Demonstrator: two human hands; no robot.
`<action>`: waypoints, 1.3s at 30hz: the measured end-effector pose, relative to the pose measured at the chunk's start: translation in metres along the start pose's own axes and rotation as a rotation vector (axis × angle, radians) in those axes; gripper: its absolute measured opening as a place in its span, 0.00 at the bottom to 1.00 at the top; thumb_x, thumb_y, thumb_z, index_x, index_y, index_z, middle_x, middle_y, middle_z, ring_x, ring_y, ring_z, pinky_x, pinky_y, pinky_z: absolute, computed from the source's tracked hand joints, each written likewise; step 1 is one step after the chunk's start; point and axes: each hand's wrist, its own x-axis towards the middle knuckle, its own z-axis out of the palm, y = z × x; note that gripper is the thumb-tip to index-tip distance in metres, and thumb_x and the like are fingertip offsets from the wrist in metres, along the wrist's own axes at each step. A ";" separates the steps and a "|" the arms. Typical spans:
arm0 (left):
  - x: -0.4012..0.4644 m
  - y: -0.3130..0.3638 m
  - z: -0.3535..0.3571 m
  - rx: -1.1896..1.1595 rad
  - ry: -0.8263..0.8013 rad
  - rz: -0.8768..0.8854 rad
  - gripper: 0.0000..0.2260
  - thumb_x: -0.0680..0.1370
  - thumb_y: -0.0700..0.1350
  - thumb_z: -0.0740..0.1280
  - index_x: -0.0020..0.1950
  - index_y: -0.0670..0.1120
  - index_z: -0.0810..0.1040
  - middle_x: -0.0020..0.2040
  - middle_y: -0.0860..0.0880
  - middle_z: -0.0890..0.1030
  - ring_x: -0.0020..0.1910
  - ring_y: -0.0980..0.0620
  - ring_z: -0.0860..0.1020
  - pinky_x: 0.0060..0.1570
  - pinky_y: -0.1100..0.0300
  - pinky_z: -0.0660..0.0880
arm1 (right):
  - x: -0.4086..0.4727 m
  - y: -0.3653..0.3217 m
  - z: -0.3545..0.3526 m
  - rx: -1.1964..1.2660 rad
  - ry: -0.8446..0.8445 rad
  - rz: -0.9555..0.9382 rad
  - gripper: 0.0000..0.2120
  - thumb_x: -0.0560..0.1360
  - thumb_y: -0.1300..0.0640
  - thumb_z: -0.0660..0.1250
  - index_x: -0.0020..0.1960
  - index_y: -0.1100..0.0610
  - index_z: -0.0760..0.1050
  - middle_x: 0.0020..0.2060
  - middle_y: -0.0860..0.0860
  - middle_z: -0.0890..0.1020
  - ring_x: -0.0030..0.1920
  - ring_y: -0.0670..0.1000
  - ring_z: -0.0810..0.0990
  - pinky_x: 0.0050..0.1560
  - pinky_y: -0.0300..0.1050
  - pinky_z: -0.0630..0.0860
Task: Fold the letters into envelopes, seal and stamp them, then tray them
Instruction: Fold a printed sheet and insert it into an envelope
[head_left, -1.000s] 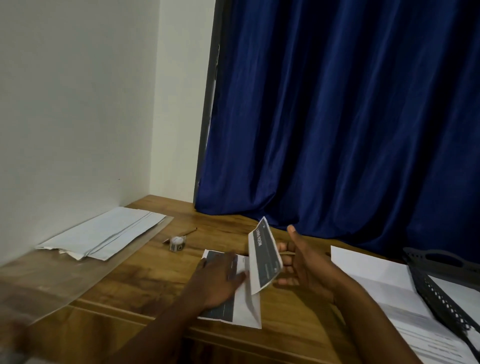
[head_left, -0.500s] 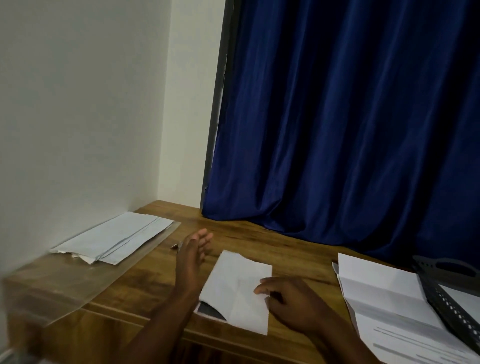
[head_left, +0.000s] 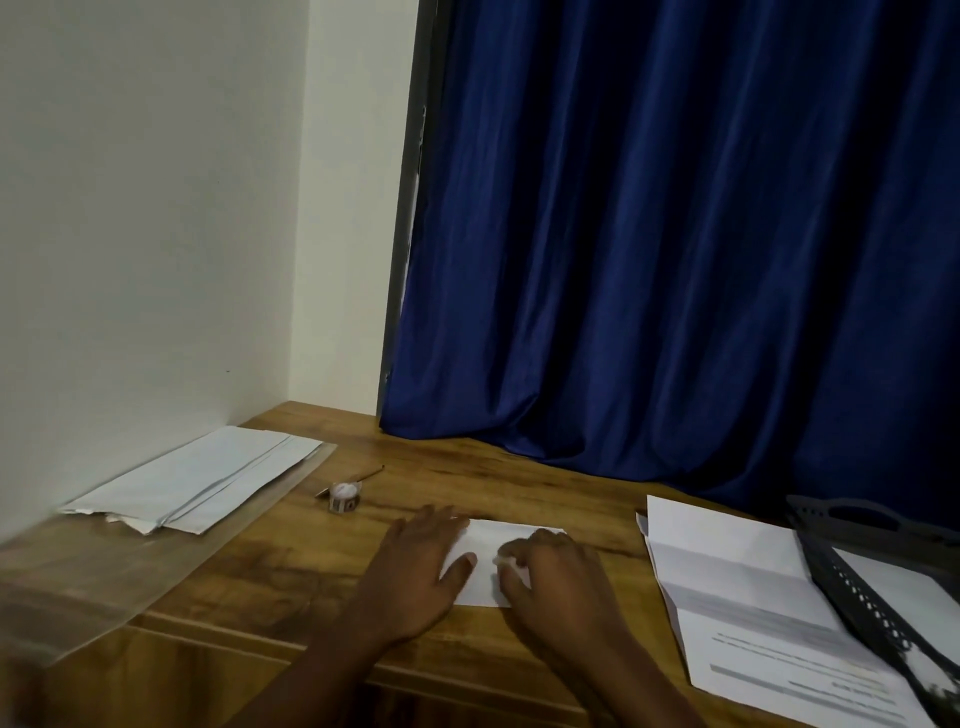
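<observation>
Both hands bear down on the folded letter (head_left: 485, 566) at the near desk edge: left hand (head_left: 415, 571) flat with straight fingers, right hand (head_left: 550, 577) curled, fingertips pressing, gripping nothing. To crease well, hold the left still and sweep the right firmly along the fold, edges aligned.

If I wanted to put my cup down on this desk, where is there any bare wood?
Bare wood shows between the stamp roll, the curtain and the folded letter, and on to the open sheet. The left side holds envelopes on plastic film; the right is crowded by that sheet and the tray.
</observation>
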 end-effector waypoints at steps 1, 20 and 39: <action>0.001 0.001 0.001 0.063 -0.061 0.009 0.26 0.85 0.62 0.52 0.83 0.57 0.57 0.83 0.56 0.55 0.82 0.54 0.49 0.81 0.50 0.47 | 0.006 -0.001 0.003 0.037 0.045 -0.002 0.18 0.82 0.44 0.57 0.66 0.46 0.78 0.62 0.45 0.81 0.61 0.46 0.77 0.66 0.48 0.71; 0.011 0.005 0.003 0.329 -0.413 -0.046 0.33 0.84 0.65 0.42 0.84 0.50 0.42 0.84 0.52 0.41 0.83 0.52 0.40 0.80 0.45 0.38 | 0.040 0.070 0.041 0.064 -0.376 0.169 0.41 0.78 0.27 0.41 0.83 0.49 0.44 0.83 0.48 0.47 0.82 0.50 0.46 0.80 0.56 0.45; -0.041 0.021 -0.023 0.089 -0.216 0.105 0.35 0.76 0.74 0.59 0.80 0.61 0.63 0.80 0.62 0.61 0.79 0.61 0.57 0.77 0.58 0.56 | -0.036 0.058 0.003 0.180 -0.289 -0.065 0.32 0.79 0.29 0.54 0.80 0.39 0.59 0.80 0.37 0.57 0.80 0.40 0.53 0.79 0.44 0.52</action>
